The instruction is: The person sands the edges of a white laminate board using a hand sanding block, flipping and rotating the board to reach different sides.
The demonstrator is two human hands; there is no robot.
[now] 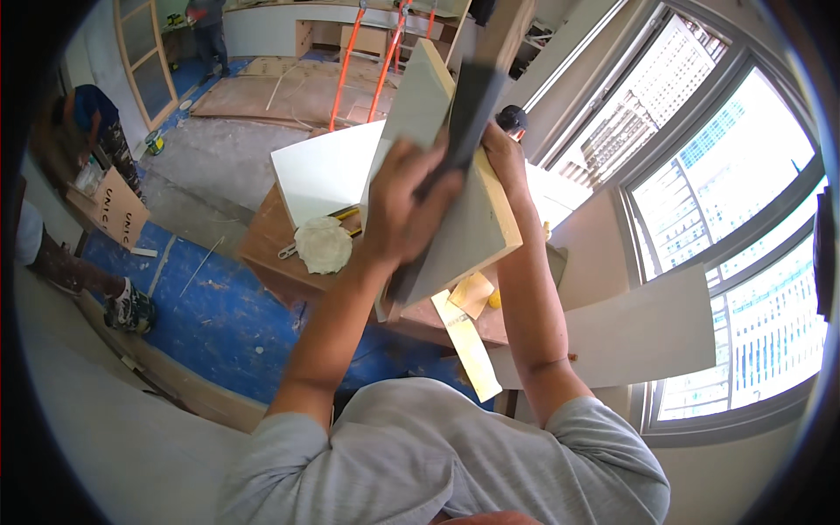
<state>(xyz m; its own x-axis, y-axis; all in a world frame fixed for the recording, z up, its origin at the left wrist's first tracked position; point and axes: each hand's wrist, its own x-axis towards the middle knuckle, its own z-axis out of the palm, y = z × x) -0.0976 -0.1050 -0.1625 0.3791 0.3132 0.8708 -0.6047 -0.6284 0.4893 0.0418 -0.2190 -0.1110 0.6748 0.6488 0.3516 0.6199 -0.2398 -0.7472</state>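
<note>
From the head, the fisheye looked down and forward over the grey T-shirt [455, 451] at six o'clock, the left hand [405, 203] close, near twelve.

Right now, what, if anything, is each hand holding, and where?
Left hand: seemingly a dark strip, blurred, around its middle. Right hand: a grey panel, by its pale edge's far end.
</note>
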